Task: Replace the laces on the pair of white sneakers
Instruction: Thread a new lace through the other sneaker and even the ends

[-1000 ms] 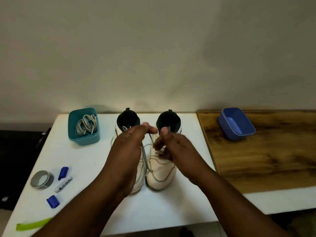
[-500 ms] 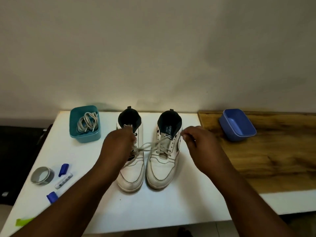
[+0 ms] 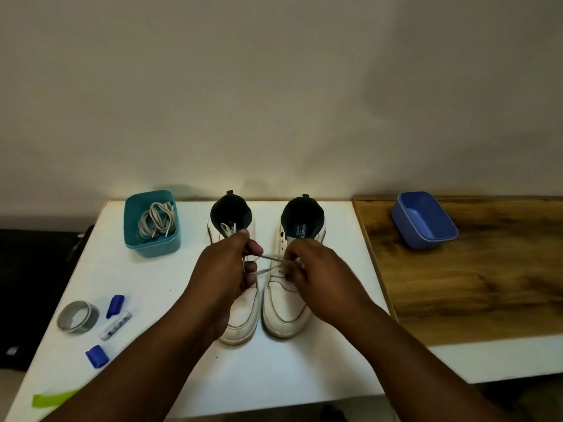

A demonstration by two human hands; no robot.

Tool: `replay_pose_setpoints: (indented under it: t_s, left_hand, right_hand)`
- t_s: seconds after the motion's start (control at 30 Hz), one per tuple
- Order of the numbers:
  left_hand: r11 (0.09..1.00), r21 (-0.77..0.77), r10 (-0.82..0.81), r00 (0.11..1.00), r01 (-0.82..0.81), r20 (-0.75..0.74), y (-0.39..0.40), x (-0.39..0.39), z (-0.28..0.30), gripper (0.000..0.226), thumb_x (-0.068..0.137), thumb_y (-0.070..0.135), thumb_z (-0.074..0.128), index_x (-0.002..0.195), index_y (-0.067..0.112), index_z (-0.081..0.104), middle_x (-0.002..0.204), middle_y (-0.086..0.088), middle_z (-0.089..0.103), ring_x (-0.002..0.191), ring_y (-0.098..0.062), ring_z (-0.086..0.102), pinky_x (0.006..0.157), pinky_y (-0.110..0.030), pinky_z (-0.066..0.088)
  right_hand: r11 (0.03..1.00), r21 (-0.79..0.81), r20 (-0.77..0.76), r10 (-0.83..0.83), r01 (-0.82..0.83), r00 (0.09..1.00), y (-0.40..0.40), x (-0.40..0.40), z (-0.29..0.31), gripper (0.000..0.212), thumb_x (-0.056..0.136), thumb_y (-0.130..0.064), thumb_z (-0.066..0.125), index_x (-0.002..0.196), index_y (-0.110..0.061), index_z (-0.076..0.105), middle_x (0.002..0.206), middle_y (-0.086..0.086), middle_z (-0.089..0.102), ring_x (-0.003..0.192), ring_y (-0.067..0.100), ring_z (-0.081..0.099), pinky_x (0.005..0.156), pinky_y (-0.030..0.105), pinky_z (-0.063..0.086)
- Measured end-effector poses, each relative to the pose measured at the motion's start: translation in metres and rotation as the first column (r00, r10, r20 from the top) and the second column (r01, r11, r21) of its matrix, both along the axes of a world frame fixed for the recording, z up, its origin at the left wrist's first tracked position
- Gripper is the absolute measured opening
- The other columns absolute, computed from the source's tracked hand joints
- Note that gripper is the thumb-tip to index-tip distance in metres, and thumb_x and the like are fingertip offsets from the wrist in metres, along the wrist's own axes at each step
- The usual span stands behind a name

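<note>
- The white shoes (image 3: pixel 268 287) are set in the middle of the frame.
- A lace (image 3: pixel 268 263) is pinched by the left hand (image 3: pixel 225 269) and the right hand (image 3: pixel 313 272).
- Fresh laces (image 3: pixel 155 220) are kept in the teal box (image 3: pixel 152 245), upper left, so most work seems left.

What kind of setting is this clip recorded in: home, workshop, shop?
Probably a plain indoor room set up as a work table, perhaps at home. A white table butts against a bare wall, beside a wooden board. Small plastic tubs, one teal and one blue, sit out.
</note>
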State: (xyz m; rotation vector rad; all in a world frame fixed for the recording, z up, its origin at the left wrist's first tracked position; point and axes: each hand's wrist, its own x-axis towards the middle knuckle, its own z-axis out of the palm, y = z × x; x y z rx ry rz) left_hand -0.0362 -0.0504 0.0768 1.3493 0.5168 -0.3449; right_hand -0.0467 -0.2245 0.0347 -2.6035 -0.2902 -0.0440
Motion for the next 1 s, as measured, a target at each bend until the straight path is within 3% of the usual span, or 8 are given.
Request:
replay_pose_setpoints:
  t_s: [0.13, 0.23, 0.4, 0.5, 0.67, 0.77, 0.87, 1.0]
  left_hand:
    - [0.998, 0.066, 0.006, 1.0, -0.007, 0.012, 0.002, 0.0, -0.006, 0.039, 0.103, 0.04, 0.052, 0.08, 0.012, 0.068, 0.069, -0.003, 0.053, 0.059, -0.014, 0.045, 0.059, -0.029, 0.041]
    - [0.99, 0.119, 0.074, 0.997, -0.078, 0.037, 0.007, 0.006, -0.008, 0.037, 0.101, 0.035, 0.053, 0.08, 0.009, 0.069, 0.065, -0.005, 0.053, 0.058, -0.016, 0.047, 0.06, -0.031, 0.04]
    - [0.947, 0.312, 0.035, 0.99, -0.077, 0.138, 0.015, 0.006, -0.018, 0.035, 0.099, 0.027, 0.054, 0.075, 0.008, 0.072, 0.076, -0.015, 0.071, 0.061, -0.014, 0.063, 0.056, -0.024, 0.047]
    - [0.889, 0.456, -0.066, 0.978, -0.032, 0.198, 0.015, 0.003, -0.021, 0.039, 0.098, 0.028, 0.055, 0.063, 0.016, 0.069, 0.062, -0.005, 0.068, 0.048, -0.004, 0.058, 0.058, -0.027, 0.045]
    - [0.915, 0.399, -0.014, 0.982, -0.064, 0.19, 0.025, 0.009, -0.026, 0.036, 0.099, 0.027, 0.057, 0.07, 0.012, 0.072, 0.075, -0.008, 0.074, 0.055, -0.013, 0.063, 0.057, -0.025, 0.046]
    - [0.834, 0.546, -0.096, 0.957, -0.072, 0.272, 0.03, 0.013, -0.032, 0.039, 0.097, 0.047, 0.062, 0.076, 0.015, 0.071, 0.073, -0.001, 0.072, 0.061, -0.006, 0.066, 0.061, -0.028, 0.049]
    - [0.777, 0.585, 0.021, 0.939, -0.231, 0.344, 0.042, 0.022, -0.027, 0.056, 0.084, 0.078, 0.058, 0.093, 0.023, 0.065, 0.097, 0.003, 0.069, 0.092, -0.02, 0.067, 0.082, -0.041, 0.053]
    - [0.613, 0.722, -0.203, 0.819, -0.32, 0.536, 0.036, 0.014, -0.009, 0.032, 0.095, 0.056, 0.06, 0.1, 0.024, 0.059, 0.106, 0.006, 0.058, 0.089, -0.013, 0.062, 0.075, -0.036, 0.049]
  right_hand:
    - [0.988, -0.07, -0.145, 0.129, -0.14, 0.981, -0.011, 0.001, 0.008, 0.013, 0.105, -0.029, 0.047, 0.104, -0.032, 0.035, 0.092, -0.006, 0.062, 0.077, 0.015, 0.059, 0.069, 0.039, 0.053]
    - [0.965, -0.123, -0.195, 0.207, -0.233, 0.959, -0.022, 0.0, 0.011, 0.017, 0.105, -0.03, 0.05, 0.12, -0.032, 0.043, 0.103, -0.004, 0.066, 0.085, 0.016, 0.061, 0.072, 0.037, 0.053]
    - [0.998, 0.0, 0.105, -0.063, 0.063, 0.992, -0.044, 0.015, 0.004, 0.019, 0.106, -0.021, 0.051, 0.114, -0.02, 0.068, 0.1, 0.0, 0.065, 0.089, 0.016, 0.059, 0.076, 0.035, 0.05]
    - [0.984, 0.032, 0.149, -0.18, 0.177, 0.972, -0.042, 0.017, 0.001, 0.013, 0.105, -0.028, 0.054, 0.104, -0.023, 0.066, 0.09, -0.005, 0.064, 0.081, 0.013, 0.058, 0.069, 0.032, 0.047]
    - [0.951, 0.122, 0.123, -0.297, 0.282, 0.947, -0.049, 0.017, 0.006, 0.009, 0.098, -0.034, 0.067, 0.093, -0.027, 0.07, 0.083, -0.012, 0.068, 0.072, 0.006, 0.06, 0.062, 0.029, 0.049]
    - [0.916, 0.33, 0.026, -0.249, 0.226, 0.968, -0.04, 0.017, 0.009, 0.008, 0.099, -0.023, 0.066, 0.095, -0.024, 0.073, 0.083, -0.013, 0.067, 0.078, 0.003, 0.062, 0.066, 0.018, 0.045]
    - [0.929, 0.346, 0.071, -0.168, 0.133, 0.983, -0.031, 0.014, 0.012, 0.01, 0.098, -0.017, 0.067, 0.103, -0.023, 0.074, 0.093, -0.015, 0.069, 0.089, 0.002, 0.064, 0.074, 0.018, 0.05]
    - [0.867, 0.485, -0.019, -0.114, 0.109, 0.993, -0.019, 0.007, 0.021, 0.024, 0.094, -0.017, 0.073, 0.113, -0.031, 0.066, 0.094, -0.015, 0.072, 0.092, 0.005, 0.069, 0.079, 0.024, 0.057]
